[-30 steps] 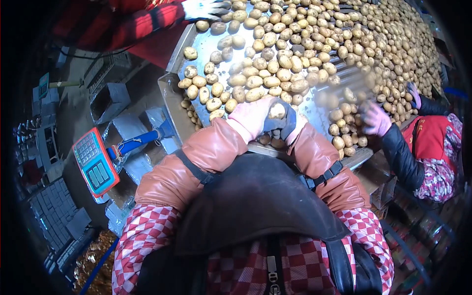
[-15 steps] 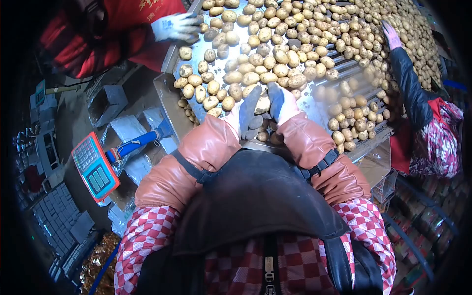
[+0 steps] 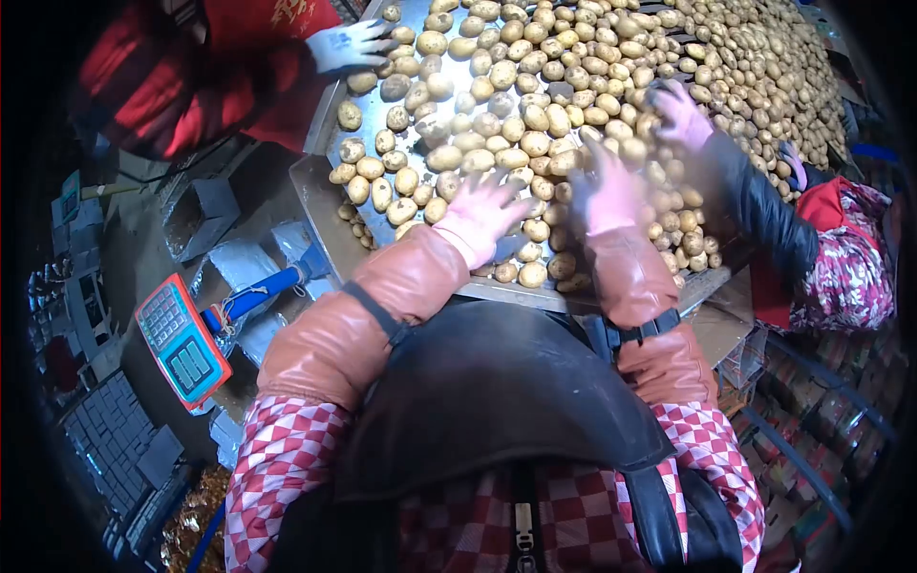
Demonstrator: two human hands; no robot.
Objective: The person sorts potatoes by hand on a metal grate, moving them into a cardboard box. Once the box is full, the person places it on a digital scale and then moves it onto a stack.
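My left hand (image 3: 482,215), in a pink glove with a grey palm side, lies palm down over the potatoes (image 3: 511,158) near the table's front edge. Its fingers are spread, and no potato shows in its grasp. Off to the right, my right hand (image 3: 613,196) is in a matching glove and blurred by motion. Its fingers look stretched out and apart among the potatoes, partly smeared. Between my hands, several potatoes (image 3: 532,274) rest close to the front edge of the metal sorting table (image 3: 549,300).
A co-worker's white-gloved hand (image 3: 349,46) reaches in at the upper left. Another person's pink-gloved hand (image 3: 683,116) is over the potatoes on the right, close to my right hand. A scale display with keypad (image 3: 183,339) stands left of the table, near cardboard boxes (image 3: 202,210).
My hands, earlier close together with potatoes between them at the front edge, have moved apart, the right one rightward. The right co-worker's arm now reaches nearer; the white-gloved hand has shifted slightly right.
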